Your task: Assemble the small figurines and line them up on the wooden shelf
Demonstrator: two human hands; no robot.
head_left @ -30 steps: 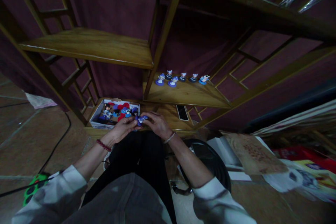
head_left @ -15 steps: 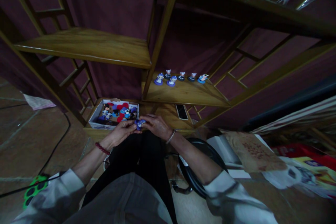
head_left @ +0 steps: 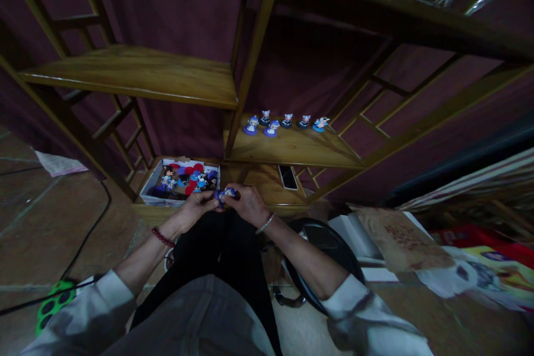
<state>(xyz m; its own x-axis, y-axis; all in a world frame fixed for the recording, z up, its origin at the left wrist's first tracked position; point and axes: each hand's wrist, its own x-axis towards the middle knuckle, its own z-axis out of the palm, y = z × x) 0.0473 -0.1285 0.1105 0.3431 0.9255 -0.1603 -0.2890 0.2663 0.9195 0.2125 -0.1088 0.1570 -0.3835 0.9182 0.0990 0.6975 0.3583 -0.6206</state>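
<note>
Between my two hands, above my lap, is a small purple and white figurine (head_left: 227, 193). My left hand (head_left: 196, 207) pinches its purple base end, and my right hand (head_left: 248, 204) grips the other end, fingers closed over part of it. Just beyond the left hand, a shallow cardboard box (head_left: 147, 197) holds loose figurines and red, blue and purple round pieces. On the shelf (head_left: 292, 151) above stand two purple-based figurines, one of them a purple and white figurine (head_left: 271, 128), with several dark-based ones and a blue-based figurine (head_left: 321, 124) at the right end.
A phone (head_left: 287, 177) lies on the lowest board, right of my hands. A black round stool (head_left: 334, 256) stands by my right forearm. Papers and bags (head_left: 400, 239) lie at the right. A green object with a cable (head_left: 56, 305) is on the floor at left.
My right hand has turned and shifted its fingers around the figurine, which now lies more level. The left hand keeps its pinch. The view has moved slightly.
</note>
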